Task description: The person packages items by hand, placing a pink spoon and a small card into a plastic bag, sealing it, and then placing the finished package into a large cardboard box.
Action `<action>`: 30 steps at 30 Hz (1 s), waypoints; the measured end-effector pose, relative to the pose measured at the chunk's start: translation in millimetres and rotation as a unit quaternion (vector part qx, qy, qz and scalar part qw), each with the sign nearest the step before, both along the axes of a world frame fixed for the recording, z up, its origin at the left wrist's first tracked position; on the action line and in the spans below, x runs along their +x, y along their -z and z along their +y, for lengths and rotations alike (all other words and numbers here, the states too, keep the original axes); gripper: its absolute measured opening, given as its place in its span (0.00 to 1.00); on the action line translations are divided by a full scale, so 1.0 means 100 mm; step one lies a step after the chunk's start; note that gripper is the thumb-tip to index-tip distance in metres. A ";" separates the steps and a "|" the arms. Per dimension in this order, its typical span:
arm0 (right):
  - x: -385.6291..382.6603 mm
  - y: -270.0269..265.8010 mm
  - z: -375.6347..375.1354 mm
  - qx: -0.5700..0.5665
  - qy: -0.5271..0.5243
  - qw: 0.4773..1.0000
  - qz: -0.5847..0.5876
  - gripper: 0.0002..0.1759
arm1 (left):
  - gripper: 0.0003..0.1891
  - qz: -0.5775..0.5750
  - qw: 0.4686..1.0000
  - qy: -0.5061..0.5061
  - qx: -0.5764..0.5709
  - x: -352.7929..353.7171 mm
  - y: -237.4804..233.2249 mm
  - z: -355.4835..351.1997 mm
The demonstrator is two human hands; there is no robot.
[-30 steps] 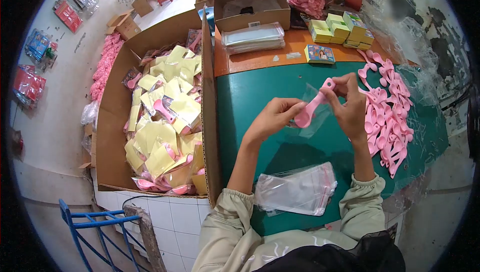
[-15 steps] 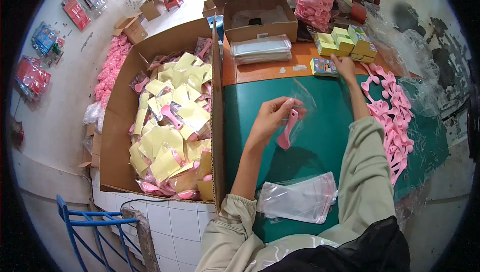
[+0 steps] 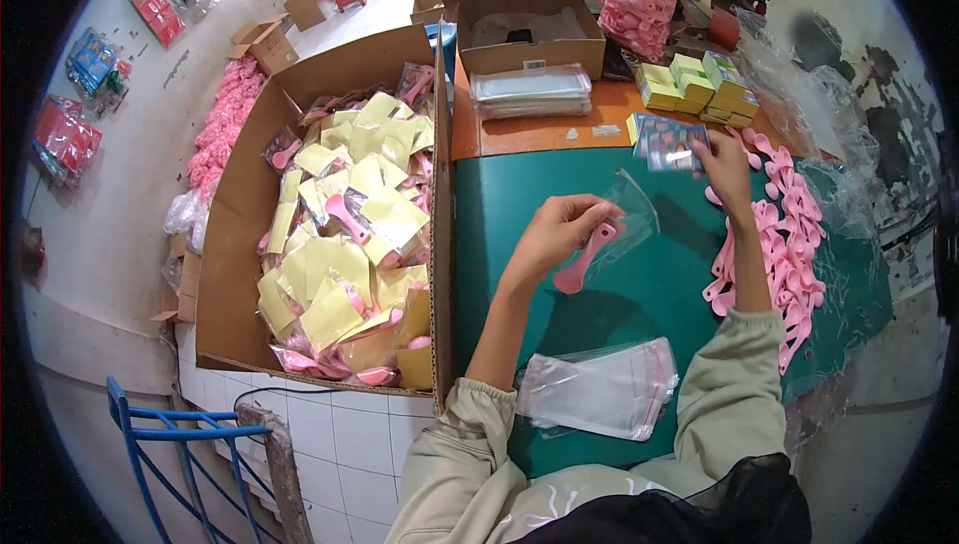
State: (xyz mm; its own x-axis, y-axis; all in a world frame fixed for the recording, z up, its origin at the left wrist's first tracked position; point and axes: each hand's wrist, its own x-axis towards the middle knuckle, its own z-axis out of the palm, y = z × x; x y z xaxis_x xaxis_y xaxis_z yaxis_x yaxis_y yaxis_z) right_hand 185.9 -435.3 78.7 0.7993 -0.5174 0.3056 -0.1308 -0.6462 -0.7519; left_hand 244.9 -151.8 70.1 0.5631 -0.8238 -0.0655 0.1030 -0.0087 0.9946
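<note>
My left hand pinches a pink spoon by its handle end, together with a thin clear plastic bag that spreads out to the right of the fingers. The spoon's bowl hangs down and to the left over the green mat. Farther right, my right hand grips a printed card by its right edge, its colours smeared a little by motion. That card overlaps a small card stack with a yellow edge at the mat's far side. Below my hands lies a pile of empty clear bags.
A big carton at left holds many bagged pink spoons with yellow cards. Loose pink spoons cover the mat's right side. Behind are yellow card stacks, stacked clear bags, an open box and a sack of pink spoons.
My right hand has lifted a card off the small stack and drawn it right and nearer. My left hand, still holding the spoon and bag, has shifted slightly right.
</note>
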 end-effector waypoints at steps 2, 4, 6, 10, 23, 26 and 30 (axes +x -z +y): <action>-0.32 -0.13 0.14 0.018 -0.058 0.993 0.100 0.14 | 0.16 -0.008 1.000 0.004 0.013 0.01 0.00 0.00; -0.50 -0.02 0.20 0.064 -0.127 0.982 0.127 0.14 | 0.16 -0.016 1.000 0.010 0.023 0.01 0.01 0.00; -0.65 0.10 0.22 -0.010 -0.141 0.974 0.178 0.13 | 0.16 -0.008 1.000 0.011 0.016 0.00 0.03 -0.01; -0.76 0.12 0.23 -0.254 -0.086 0.943 0.197 0.12 | 0.16 -0.035 0.999 0.019 0.035 0.00 -0.03 0.03; -0.86 -0.62 0.96 -0.014 -0.095 0.995 0.024 0.06 | 0.15 -0.051 0.996 0.060 0.034 -0.02 0.05 -0.02; -0.87 -0.65 0.98 0.028 -0.063 0.997 -0.022 0.07 | 0.17 -0.054 0.993 0.087 0.058 -0.02 -0.02 0.00; -0.89 -0.67 0.98 -0.029 -0.091 0.995 -0.008 0.07 | 0.18 -0.033 0.996 0.073 0.048 -0.04 -0.05 0.00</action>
